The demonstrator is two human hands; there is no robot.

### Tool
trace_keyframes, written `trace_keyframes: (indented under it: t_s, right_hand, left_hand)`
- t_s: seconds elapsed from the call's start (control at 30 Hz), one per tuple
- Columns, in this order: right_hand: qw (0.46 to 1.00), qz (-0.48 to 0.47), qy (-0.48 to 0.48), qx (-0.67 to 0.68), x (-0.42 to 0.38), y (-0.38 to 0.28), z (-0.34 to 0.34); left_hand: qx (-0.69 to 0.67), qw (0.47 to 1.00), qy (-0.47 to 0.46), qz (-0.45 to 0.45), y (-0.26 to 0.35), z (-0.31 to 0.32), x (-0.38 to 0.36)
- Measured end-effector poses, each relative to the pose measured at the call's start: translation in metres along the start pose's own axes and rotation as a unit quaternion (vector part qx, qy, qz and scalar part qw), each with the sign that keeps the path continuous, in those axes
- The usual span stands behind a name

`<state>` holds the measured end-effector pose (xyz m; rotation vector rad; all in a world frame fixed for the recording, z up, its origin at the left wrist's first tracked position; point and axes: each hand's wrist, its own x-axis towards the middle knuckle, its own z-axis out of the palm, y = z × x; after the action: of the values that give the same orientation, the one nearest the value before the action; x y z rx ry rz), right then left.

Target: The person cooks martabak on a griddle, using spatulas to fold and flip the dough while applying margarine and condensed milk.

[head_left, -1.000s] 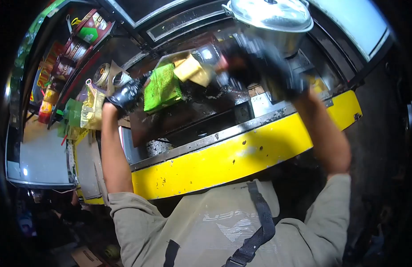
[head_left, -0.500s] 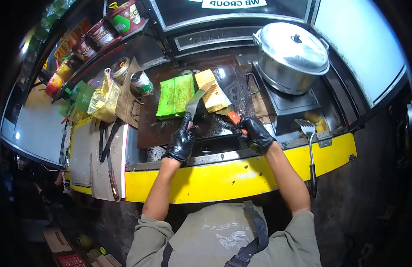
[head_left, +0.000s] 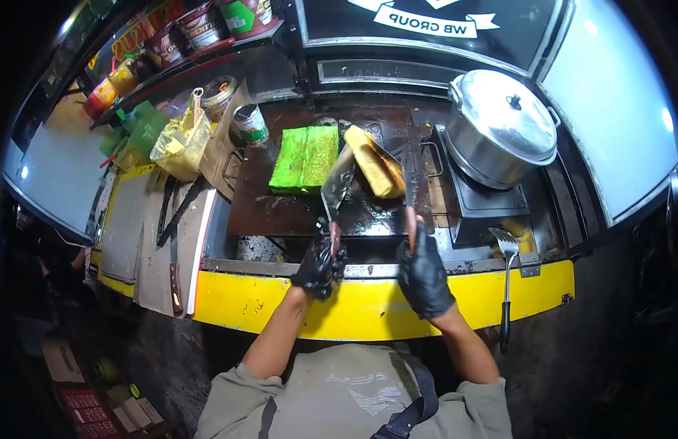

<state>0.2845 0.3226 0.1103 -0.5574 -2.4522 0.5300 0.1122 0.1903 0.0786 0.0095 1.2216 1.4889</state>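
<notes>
My left hand (head_left: 321, 267), in a black glove, is closed around the handle of a metal spatula (head_left: 339, 183). Its wide blade rises at the left edge of a yellow bread slab (head_left: 374, 164). In my gloved right hand (head_left: 423, 274) is the orange handle of a second spatula (head_left: 411, 223), whose blade stands edge-on along the bread's right side and is hard to make out. The yellow bread is tilted, with a browned face partly visible on its right. Left of it, a green bread slab (head_left: 304, 159) lies flat on the dark griddle (head_left: 273, 216).
A lidded aluminium pot (head_left: 504, 121) stands on a burner at right. A slotted turner (head_left: 507, 271) rests over the yellow counter edge (head_left: 368, 307). At left are a knife (head_left: 176, 278), a margarine tub (head_left: 181, 150) and a can (head_left: 251, 124); jars line the shelf above.
The yellow bread has gone from lying flat to tilted between the two spatulas. Both hands have drawn down toward the counter edge, and the head view has shifted.
</notes>
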Motion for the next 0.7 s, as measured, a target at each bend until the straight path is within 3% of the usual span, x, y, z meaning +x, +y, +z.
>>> trace_keyframes:
  t_s: [0.03,0.07,0.13,0.17,0.2,0.27,0.33,0.37,0.4,0.47,0.5,0.57,0.63,0.67,0.7]
  right_hand:
    - [1.0,-0.008,0.012,0.012,-0.005,0.001,-0.009]
    - [0.999,0.014,0.015,0.027,-0.01,0.002,-0.018]
    - [0.988,0.118,-0.009,0.095,-0.018,0.009,-0.03]
    - [0.991,0.094,0.029,0.088,-0.015,0.014,-0.03]
    - [0.988,0.125,0.023,0.091,-0.017,0.021,-0.03]
    - [0.974,0.192,-0.012,0.123,-0.015,0.028,-0.025]
    - [0.974,0.195,-0.023,0.115,-0.012,0.031,-0.011]
    - [0.964,0.212,-0.034,0.155,-0.01,0.029,-0.004]
    - [0.975,0.151,-0.001,0.164,-0.014,0.031,0.009]
    - [0.965,0.188,-0.07,0.169,-0.014,0.012,0.008]
    - [0.979,0.153,-0.066,0.114,-0.025,0.01,0.01]
    - [0.978,0.154,-0.067,0.127,-0.038,-0.006,-0.007]
    - [0.975,0.158,-0.065,0.141,-0.053,-0.012,-0.012]
    - [0.962,0.2,-0.07,0.174,-0.061,-0.012,-0.011]
    - [0.945,0.242,-0.076,0.206,-0.065,-0.012,-0.01]
  left_hand:
    - [0.058,0.979,0.061,0.186,-0.016,0.005,-0.008]
    - [0.05,0.979,0.07,0.183,-0.017,0.006,-0.025]
    - [0.075,0.995,0.044,0.051,-0.01,0.004,-0.063]
    - [-0.014,0.998,-0.004,0.061,-0.02,-0.006,-0.067]
    - [-0.017,0.998,-0.004,0.06,-0.025,-0.008,-0.066]
    - [-0.014,0.997,0.061,0.044,-0.027,0.006,-0.071]
    - [-0.013,0.997,0.059,0.047,-0.038,0.006,-0.053]
    - [0.036,0.994,0.07,0.075,-0.041,0.006,-0.043]
    - [0.085,0.988,0.082,0.102,-0.042,0.007,-0.036]
    - [0.108,0.985,0.072,0.11,-0.038,0.007,-0.034]
    - [0.143,0.983,0.057,0.1,-0.041,0.0,-0.033]
    - [0.204,0.969,0.046,0.134,-0.046,-0.01,-0.034]
    - [0.205,0.97,0.075,0.108,-0.037,-0.001,-0.044]
    - [0.207,0.969,0.104,0.081,-0.033,0.004,-0.048]
    - [0.22,0.961,0.084,0.144,-0.033,0.005,-0.043]
